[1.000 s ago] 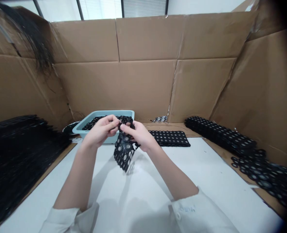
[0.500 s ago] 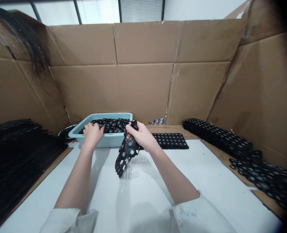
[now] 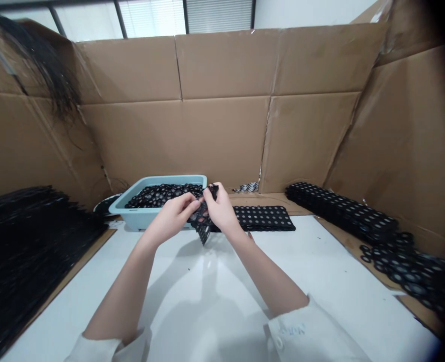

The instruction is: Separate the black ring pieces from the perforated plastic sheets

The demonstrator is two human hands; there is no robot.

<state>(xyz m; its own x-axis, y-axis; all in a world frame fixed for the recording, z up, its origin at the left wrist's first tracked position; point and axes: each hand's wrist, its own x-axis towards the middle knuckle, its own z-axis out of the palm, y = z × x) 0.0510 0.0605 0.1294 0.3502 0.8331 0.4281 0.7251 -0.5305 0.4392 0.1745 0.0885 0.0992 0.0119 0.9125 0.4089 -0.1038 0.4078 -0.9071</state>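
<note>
Watching the head feed from my end: both bare hands are up over the white tabletop (image 3: 207,306), about mid-view, just in front of the light-blue plastic tub's right end. Right hand (image 3: 221,210) grasps a black ring-patterned mesh piece (image 3: 201,217), thumb pressed on its top, which bunches up between the fingers. Left hand (image 3: 175,216) is pinched in at the mesh's left edge, tips close to the right thumb; exact fingertip contact is too small for me to make out. Mesh hangs between the hands, lower end narrowing to a point above the tabletop. Light-blue plastic tub (image 3: 137,220) sits behind the left hand, loaded with black round pieces (image 3: 158,193). Flat black dotted panel (image 3: 265,217) lies behind the right wrist. On my right: a long stack of dotted panels (image 3: 343,210), then a loose heap of black ringed mesh (image 3: 407,266) nearer the camera. On my left, a big black pile (image 3: 26,251), detail lost in the dark. Cardboard walls (image 3: 222,136) enclose the back and sides; black strands (image 3: 51,65) hang at upper left.
</note>
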